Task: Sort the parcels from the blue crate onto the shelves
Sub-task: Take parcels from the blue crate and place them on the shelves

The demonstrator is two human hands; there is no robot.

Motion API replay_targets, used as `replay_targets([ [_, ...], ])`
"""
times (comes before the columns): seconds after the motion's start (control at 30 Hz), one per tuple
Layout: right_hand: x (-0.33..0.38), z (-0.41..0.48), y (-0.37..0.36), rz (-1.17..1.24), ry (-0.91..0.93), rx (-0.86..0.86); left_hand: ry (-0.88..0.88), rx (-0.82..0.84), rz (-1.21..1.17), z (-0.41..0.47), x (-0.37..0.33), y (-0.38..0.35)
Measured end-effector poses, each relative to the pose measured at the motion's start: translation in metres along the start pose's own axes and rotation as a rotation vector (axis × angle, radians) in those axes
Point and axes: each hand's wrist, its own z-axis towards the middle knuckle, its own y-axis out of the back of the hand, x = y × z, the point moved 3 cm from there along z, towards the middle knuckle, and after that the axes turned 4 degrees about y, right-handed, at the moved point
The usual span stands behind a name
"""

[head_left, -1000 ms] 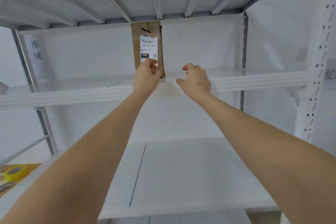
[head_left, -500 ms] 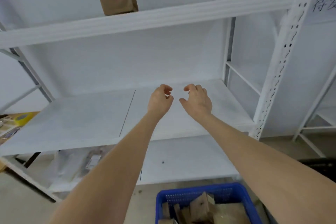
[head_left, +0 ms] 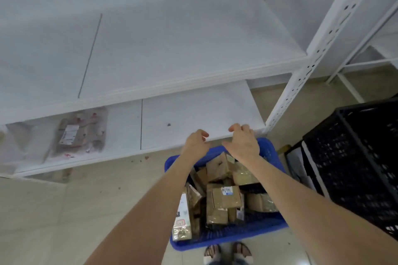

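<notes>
The blue crate [head_left: 267, 229] stands on the floor below me, holding several brown cardboard parcels [head_left: 225, 200]. My left hand [head_left: 196, 143] and my right hand [head_left: 243, 143] hover side by side above the crate's far rim, fingers loosely curled and holding nothing. White metal shelves [head_left: 193, 49] rise in front; the lowest shelf [head_left: 193, 114] lies just beyond my hands. A flat parcel in a clear bag [head_left: 79, 135] rests on that lowest shelf at the left.
A black plastic crate [head_left: 355, 157] stands to the right of the blue one. A white perforated shelf post [head_left: 318, 49] runs diagonally on the right. My sandalled feet [head_left: 228, 253] show at the bottom edge on the tiled floor [head_left: 53, 221].
My left hand let go of the upright brown parcel on the upper shelf. Both hands dropped, and my view swung down from the shelves to the blue crate.
</notes>
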Motion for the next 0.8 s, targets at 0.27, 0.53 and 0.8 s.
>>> replay_targets([
  [0.27,-0.124,0.043,-0.171,0.079,-0.219,0.231,0.165,0.145,0.087,0.071,0.109,-0.143],
  [0.53,-0.212,0.108,-0.325,0.228,-0.332,0.33,0.276,0.228,0.049,0.14,0.185,-0.247],
  [0.8,-0.248,0.151,-0.379,0.477,-0.553,0.296,0.346,0.191,-0.035,0.195,0.222,-0.299],
])
